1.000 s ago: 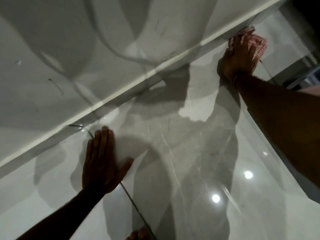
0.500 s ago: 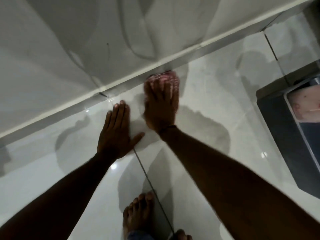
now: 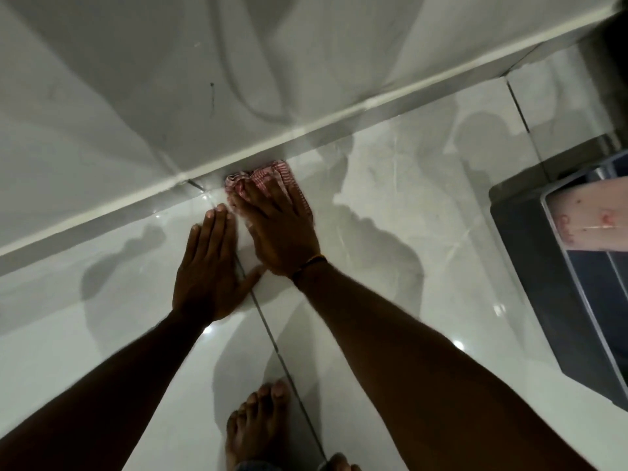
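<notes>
Cloth (image 3: 275,171) beneath straight fingers (image 3: 261,202) of right hand (image 3: 285,232), against skirting (image 3: 102,217); left hand (image 3: 207,277) flat alongside.

The cloth (image 3: 272,175) was checked red and white. The floor (image 3: 102,334) was glossy off-white with faint grey marble veins, cut by a dark grout line (image 3: 270,334). The skirting (image 3: 339,126) was white, the wall (image 3: 102,96) pale grey. The box (image 3: 523,260) was dark grey; a pink sheet (image 3: 588,212) bore red marks.

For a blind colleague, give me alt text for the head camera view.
A person's right hand presses a red checked cloth onto a glossy tiled floor by the wall, while the left hand rests flat next to it.
</notes>
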